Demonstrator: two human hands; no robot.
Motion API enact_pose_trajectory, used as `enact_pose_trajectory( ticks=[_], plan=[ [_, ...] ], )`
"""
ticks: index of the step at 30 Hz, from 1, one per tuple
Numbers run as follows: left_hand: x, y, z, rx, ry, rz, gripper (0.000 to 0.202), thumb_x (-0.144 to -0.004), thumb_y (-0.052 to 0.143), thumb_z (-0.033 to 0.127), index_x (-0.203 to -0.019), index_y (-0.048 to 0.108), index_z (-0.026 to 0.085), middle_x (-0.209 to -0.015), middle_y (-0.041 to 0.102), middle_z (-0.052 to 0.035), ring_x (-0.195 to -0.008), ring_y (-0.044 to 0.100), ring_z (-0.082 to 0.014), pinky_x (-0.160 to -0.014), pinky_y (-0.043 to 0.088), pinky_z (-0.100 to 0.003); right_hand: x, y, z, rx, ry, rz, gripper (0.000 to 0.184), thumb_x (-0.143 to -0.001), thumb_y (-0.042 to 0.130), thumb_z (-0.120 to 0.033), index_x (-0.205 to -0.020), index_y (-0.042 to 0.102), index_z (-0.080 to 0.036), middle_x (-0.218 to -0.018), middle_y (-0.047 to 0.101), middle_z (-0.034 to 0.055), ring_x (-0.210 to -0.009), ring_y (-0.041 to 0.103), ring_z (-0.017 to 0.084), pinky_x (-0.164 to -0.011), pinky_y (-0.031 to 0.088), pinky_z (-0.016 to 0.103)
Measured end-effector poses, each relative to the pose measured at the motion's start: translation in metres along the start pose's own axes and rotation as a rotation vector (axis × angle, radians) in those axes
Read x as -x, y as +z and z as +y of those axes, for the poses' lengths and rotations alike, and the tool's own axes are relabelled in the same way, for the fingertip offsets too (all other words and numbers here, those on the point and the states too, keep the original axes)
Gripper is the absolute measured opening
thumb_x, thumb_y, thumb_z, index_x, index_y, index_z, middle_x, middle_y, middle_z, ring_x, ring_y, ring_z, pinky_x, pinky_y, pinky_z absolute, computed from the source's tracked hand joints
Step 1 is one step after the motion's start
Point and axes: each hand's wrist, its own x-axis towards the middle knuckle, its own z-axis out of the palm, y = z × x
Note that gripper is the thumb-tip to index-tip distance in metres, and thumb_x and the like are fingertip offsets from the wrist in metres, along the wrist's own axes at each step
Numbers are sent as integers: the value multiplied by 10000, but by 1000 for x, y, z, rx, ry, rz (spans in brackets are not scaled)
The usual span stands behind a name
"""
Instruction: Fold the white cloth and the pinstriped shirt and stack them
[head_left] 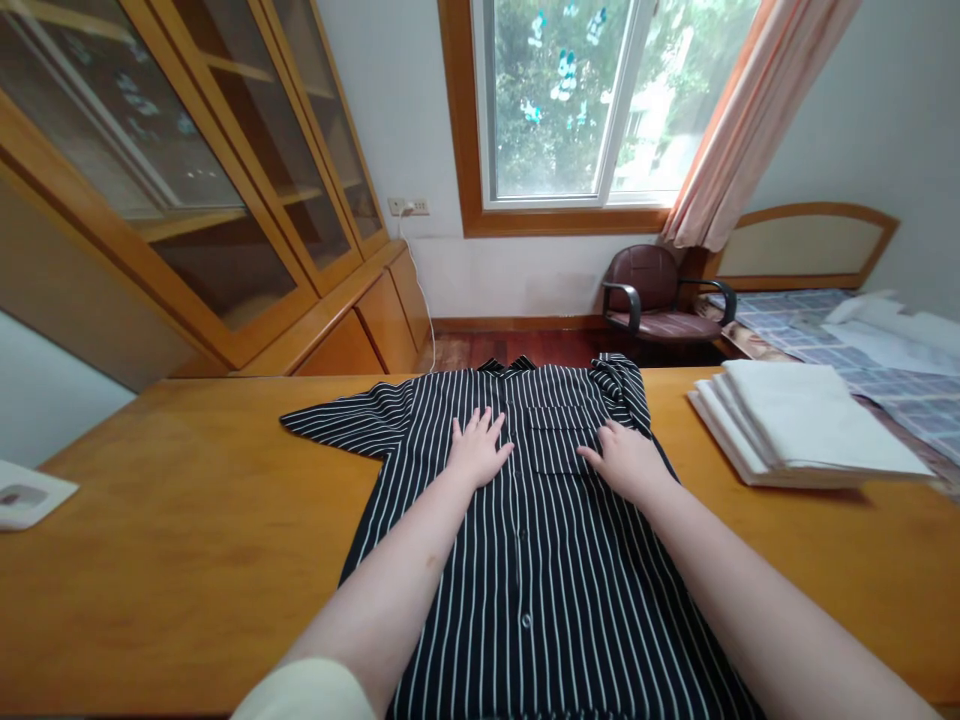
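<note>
A black shirt with white stripes (540,560) lies face up on the wooden table (172,520), buttons down its middle and a chest pocket near the collar. Its left sleeve is spread out flat; the right sleeve is folded in over the body. My left hand (477,447) rests flat on the chest, fingers spread, just left of the pocket. My right hand (625,457) lies flat on the shirt at the pocket's right edge, beside the folded sleeve. Neither hand holds anything.
A stack of folded white cloth (802,425) sits on the table at the right. A white object (26,492) lies at the left edge. Beyond the table stand a dark armchair (660,295), a bed (832,330) and a glass-fronted wooden cabinet (225,200).
</note>
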Motion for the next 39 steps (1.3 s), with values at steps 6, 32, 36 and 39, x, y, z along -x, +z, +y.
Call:
enact_pose_trajectory(
  ticks=[6,32,36,39],
  plan=[
    [-1,0,-1,7,-3,3,673,-871,209,618,-1459,205,292,-1542,167,-44,-1412,97,-271,-1084,47,-604,-65,28,-17,-60,-11,81,726,-882,297,-605,-1439,291,-140,-1534,155,139,-1395,133,285,-1098,108,473],
    [42,-1,10,8,-175,-13,705,-840,217,665,-1460,198,330,-1545,152,-44,-1396,38,-386,-990,50,-735,-32,50,-20,-32,86,-18,776,-858,174,-673,-1475,203,-204,-1542,151,79,-1402,87,274,-1087,62,530],
    [47,-2,9,21,-183,-33,694,-846,202,664,-1459,193,340,-1546,143,-35,-1398,38,-377,-994,38,-733,-27,51,-23,-36,86,-11,778,-858,183,-672,-1474,210,-197,-1539,159,89,-1401,93,280,-1084,60,535],
    [50,-3,7,39,-182,-47,685,-852,184,662,-1460,182,346,-1547,134,-29,-1399,44,-374,-993,32,-734,-23,50,-26,-31,87,-18,772,-862,175,-668,-1476,200,-201,-1539,161,90,-1400,95,280,-1085,52,533]
  ],
)
